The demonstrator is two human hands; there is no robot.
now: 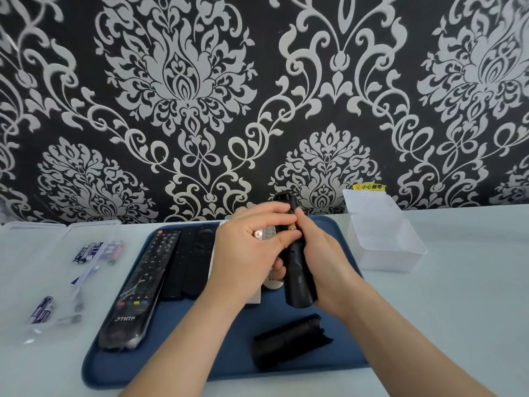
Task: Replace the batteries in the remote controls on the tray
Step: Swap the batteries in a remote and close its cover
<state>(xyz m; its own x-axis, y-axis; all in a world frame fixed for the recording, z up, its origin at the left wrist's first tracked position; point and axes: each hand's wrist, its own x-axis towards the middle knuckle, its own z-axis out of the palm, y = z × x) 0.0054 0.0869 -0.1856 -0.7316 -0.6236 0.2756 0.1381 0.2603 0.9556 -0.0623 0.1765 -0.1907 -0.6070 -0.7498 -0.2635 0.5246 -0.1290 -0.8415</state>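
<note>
Wall (257, 81): black paper with a silver damask pattern, filling the upper view.
Worktop (458, 296): pale and smooth.
Blue tray (229, 359): centre of the worktop, close to the person.
Clear box (383, 245): just right of the tray, lid upright, yellow label (369, 186) at the top.
Second clear box (17, 267): left of the tray, with loose batteries (87, 252) lying inside.
THTF remote (137, 287): on the tray's left side, face up, with two more dark remotes (186, 262) beside it.
Black remote (299, 277): held above the tray's middle, back side up, compartment uncovered at the far end.
Right hand (323, 259): grip wrapped round the black remote from the right.
Left hand (246, 253): grip curled on the same remote, fingers over the open compartment, thumb below.
Battery cover (292, 342): off, lying on the tray nearest the person.
A gold battery tip (292, 228) shows between the fingers.
</note>
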